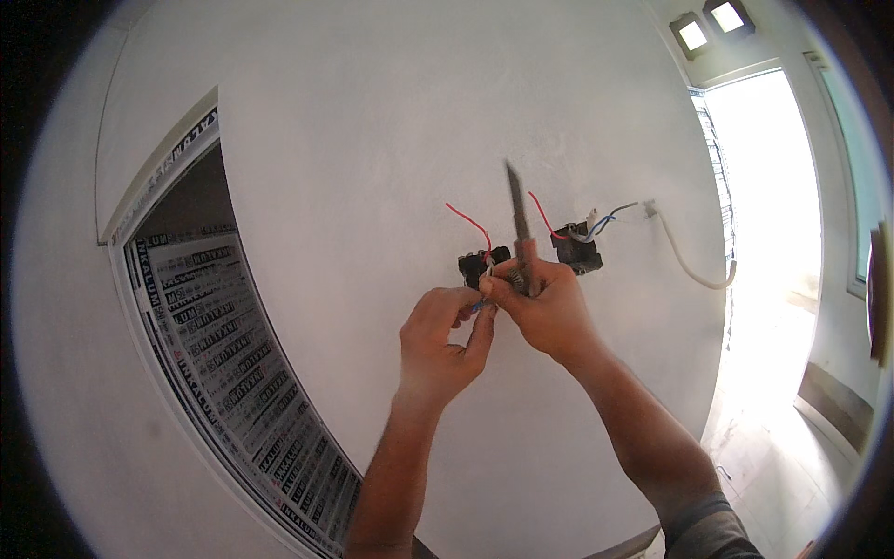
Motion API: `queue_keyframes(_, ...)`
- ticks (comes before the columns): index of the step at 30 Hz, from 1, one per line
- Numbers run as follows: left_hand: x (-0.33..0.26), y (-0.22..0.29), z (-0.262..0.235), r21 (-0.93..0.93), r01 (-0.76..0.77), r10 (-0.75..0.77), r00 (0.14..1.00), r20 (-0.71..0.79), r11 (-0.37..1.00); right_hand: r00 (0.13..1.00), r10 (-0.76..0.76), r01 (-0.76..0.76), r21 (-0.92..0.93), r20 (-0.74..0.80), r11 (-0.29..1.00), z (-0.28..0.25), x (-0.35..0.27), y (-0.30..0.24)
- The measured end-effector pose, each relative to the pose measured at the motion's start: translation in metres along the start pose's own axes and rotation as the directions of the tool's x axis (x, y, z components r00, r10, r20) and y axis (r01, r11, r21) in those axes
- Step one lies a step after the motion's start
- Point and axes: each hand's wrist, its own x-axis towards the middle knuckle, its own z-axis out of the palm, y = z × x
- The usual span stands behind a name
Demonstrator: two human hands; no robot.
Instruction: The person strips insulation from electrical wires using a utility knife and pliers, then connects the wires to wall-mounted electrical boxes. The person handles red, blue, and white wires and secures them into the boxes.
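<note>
Since the right hand (549, 303) is wrapped round an upright knife (520, 214) while the left hand (436, 343) pinches blue wire (479, 306) (probably — it's half hidden) below the left wall box (471, 270), one slip could nick skin.

Daylight, strongest at right: the open doorway (768, 205) is blown out to white, with no detail beyond. Two small openings (692, 36) at upper right also clip. Glare spreads over the floor (759, 480). Main wall (363, 140) evenly lit, soft grey. Recess inside the left door frame (160, 183) dim. Fine detail is soft where left hand (440, 349) and right hand (549, 303) meet. Fisheye distortion: straight frame edges bow towards the rim; corners black. Faint blurred spot at lower left, on lens or wall, cannot tell.
</note>
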Motion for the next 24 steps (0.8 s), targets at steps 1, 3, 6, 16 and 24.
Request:
queue_keyframes(1,0.004,0.002,-0.003,0.075,-0.033,0.028,0.998,0.057,0.997,0.999,-0.037,0.037,-0.045,0.011,0.998,-0.001,0.001,0.003)
queue_keyframes(3,0.010,0.005,-0.009,0.220,-0.103,0.065,0.983,0.171,0.970,0.993,-0.108,0.114,-0.133,0.048,0.984,-0.003,0.001,0.006)
queue_keyframes(6,0.011,0.008,-0.010,0.309,-0.079,-0.015,0.957,0.290,0.948,0.980,-0.191,0.196,-0.154,0.049,0.968,-0.004,0.000,0.001)
queue_keyframes(16,-0.016,0.003,0.010,0.308,-0.122,-0.002,0.928,0.373,0.943,0.961,-0.235,0.173,-0.350,-0.144,0.921,-0.002,0.047,0.001)
queue_keyframes(24,-0.032,-0.012,0.010,0.433,-0.197,-0.074,0.842,0.534,0.880,0.860,-0.469,0.317,-0.510,-0.201,0.800,0.010,0.078,-0.002)
